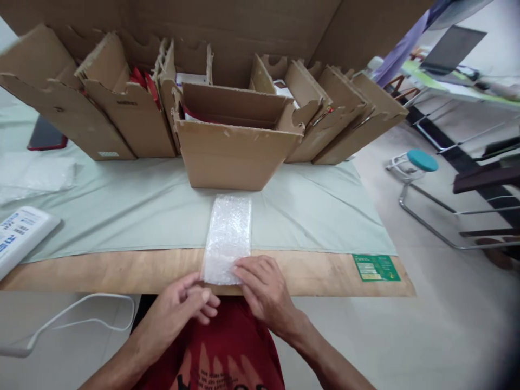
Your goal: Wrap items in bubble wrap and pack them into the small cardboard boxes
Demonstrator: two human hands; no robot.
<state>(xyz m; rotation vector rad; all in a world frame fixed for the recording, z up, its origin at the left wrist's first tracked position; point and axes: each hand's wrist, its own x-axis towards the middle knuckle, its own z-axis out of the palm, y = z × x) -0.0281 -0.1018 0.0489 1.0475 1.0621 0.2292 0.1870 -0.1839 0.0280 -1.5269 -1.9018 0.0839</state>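
Observation:
A narrow sheet of bubble wrap (228, 233), folded or bag-shaped, lies flat and reaches from the green cloth over the bare wooden front edge of the table. On its lower right corner, my right hand (264, 287) has its fingertips on top and the thumb below, gripping the edge. Beside the lower left corner is my left hand (184, 303), its fingers loosely bent and apart, with one fingertip at the wrap's edge. Nothing shows inside the left hand. Whether the wrap contains anything, I cannot tell.
A cardboard box (231, 160) stands behind the wrap, before several cardboard dividers (108, 116). On the left are more bubble wrap (38, 173), a dark phone-like slab (46, 134) and a white labelled device (24, 233). A green card (376, 268) lies right; a stool (422, 160) stands beyond.

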